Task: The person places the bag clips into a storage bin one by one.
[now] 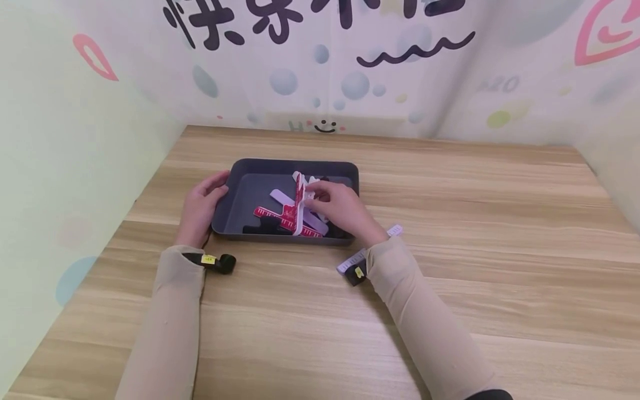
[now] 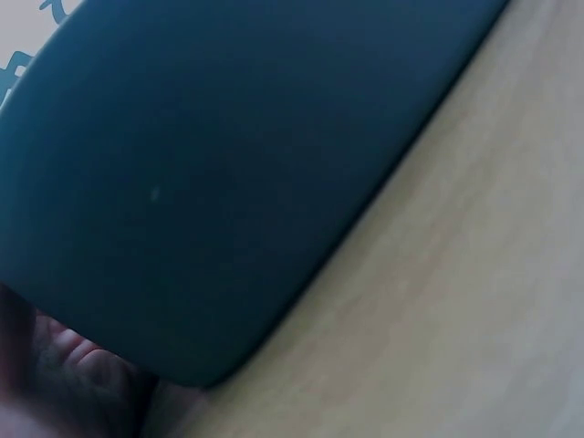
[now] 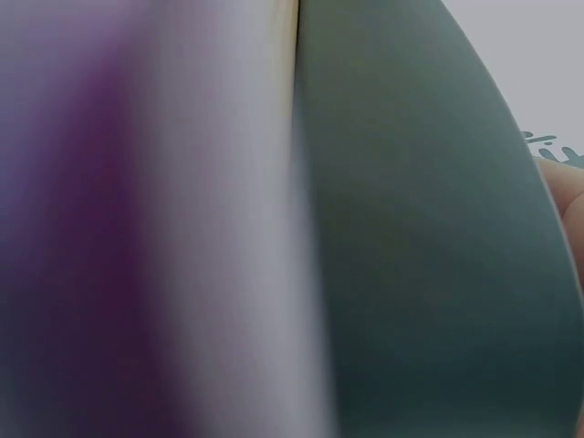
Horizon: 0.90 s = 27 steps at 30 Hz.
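Observation:
A dark grey rectangular tray (image 1: 250, 183) sits on the table. My left hand (image 1: 199, 205) grips its left side, thumb at the rim and fingers along the outer wall. Over the right half of the tray, my right hand (image 1: 340, 208) pinches a red-and-white clip (image 1: 300, 203) with a piano-key print, which stands on edge. Under it lie another red clip (image 1: 267, 213) and a lavender one (image 1: 282, 197). White and black pieces around them are partly hidden by my right hand. In the left wrist view the tray wall (image 2: 255, 164) fills most of the picture.
A lavender clip with piano keys (image 1: 355, 260) lies on the wooden table (image 1: 480, 233), partly beneath my right wrist. A printed white curtain (image 1: 240, 105) hangs behind the table. Close to the right wrist camera is a blurred purple and white strip (image 3: 219, 219).

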### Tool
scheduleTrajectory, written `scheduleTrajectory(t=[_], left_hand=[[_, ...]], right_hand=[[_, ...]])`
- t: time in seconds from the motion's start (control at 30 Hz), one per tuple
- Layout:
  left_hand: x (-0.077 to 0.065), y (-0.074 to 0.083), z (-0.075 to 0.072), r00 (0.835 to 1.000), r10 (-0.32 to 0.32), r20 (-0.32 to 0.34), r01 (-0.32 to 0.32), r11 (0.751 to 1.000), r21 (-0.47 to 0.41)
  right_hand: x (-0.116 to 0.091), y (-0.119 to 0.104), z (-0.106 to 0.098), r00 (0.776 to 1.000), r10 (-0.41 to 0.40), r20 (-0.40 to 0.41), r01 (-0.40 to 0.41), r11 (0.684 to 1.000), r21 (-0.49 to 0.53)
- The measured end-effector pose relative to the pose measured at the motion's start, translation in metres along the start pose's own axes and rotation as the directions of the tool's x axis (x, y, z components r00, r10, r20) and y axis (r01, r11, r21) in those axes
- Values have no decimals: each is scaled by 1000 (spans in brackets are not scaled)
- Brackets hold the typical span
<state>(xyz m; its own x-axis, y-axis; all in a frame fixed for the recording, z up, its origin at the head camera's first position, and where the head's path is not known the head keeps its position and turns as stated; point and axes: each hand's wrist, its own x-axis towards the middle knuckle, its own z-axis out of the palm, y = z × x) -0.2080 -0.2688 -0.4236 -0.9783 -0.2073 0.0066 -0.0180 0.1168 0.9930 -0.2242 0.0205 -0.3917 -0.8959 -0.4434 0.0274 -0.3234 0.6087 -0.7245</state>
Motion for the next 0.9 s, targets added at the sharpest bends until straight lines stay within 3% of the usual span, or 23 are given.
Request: scheduleTrajectory(t=[0.33, 0.9], left_hand=[[0, 1, 1, 1000, 4, 3, -4, 1000, -17], [0, 1, 1, 1000, 0, -5, 0, 1000, 3]], right_hand=[[0, 0, 0, 999, 6, 32, -5, 999, -50], [-2, -2, -1, 994, -49, 96, 59, 992, -110]])
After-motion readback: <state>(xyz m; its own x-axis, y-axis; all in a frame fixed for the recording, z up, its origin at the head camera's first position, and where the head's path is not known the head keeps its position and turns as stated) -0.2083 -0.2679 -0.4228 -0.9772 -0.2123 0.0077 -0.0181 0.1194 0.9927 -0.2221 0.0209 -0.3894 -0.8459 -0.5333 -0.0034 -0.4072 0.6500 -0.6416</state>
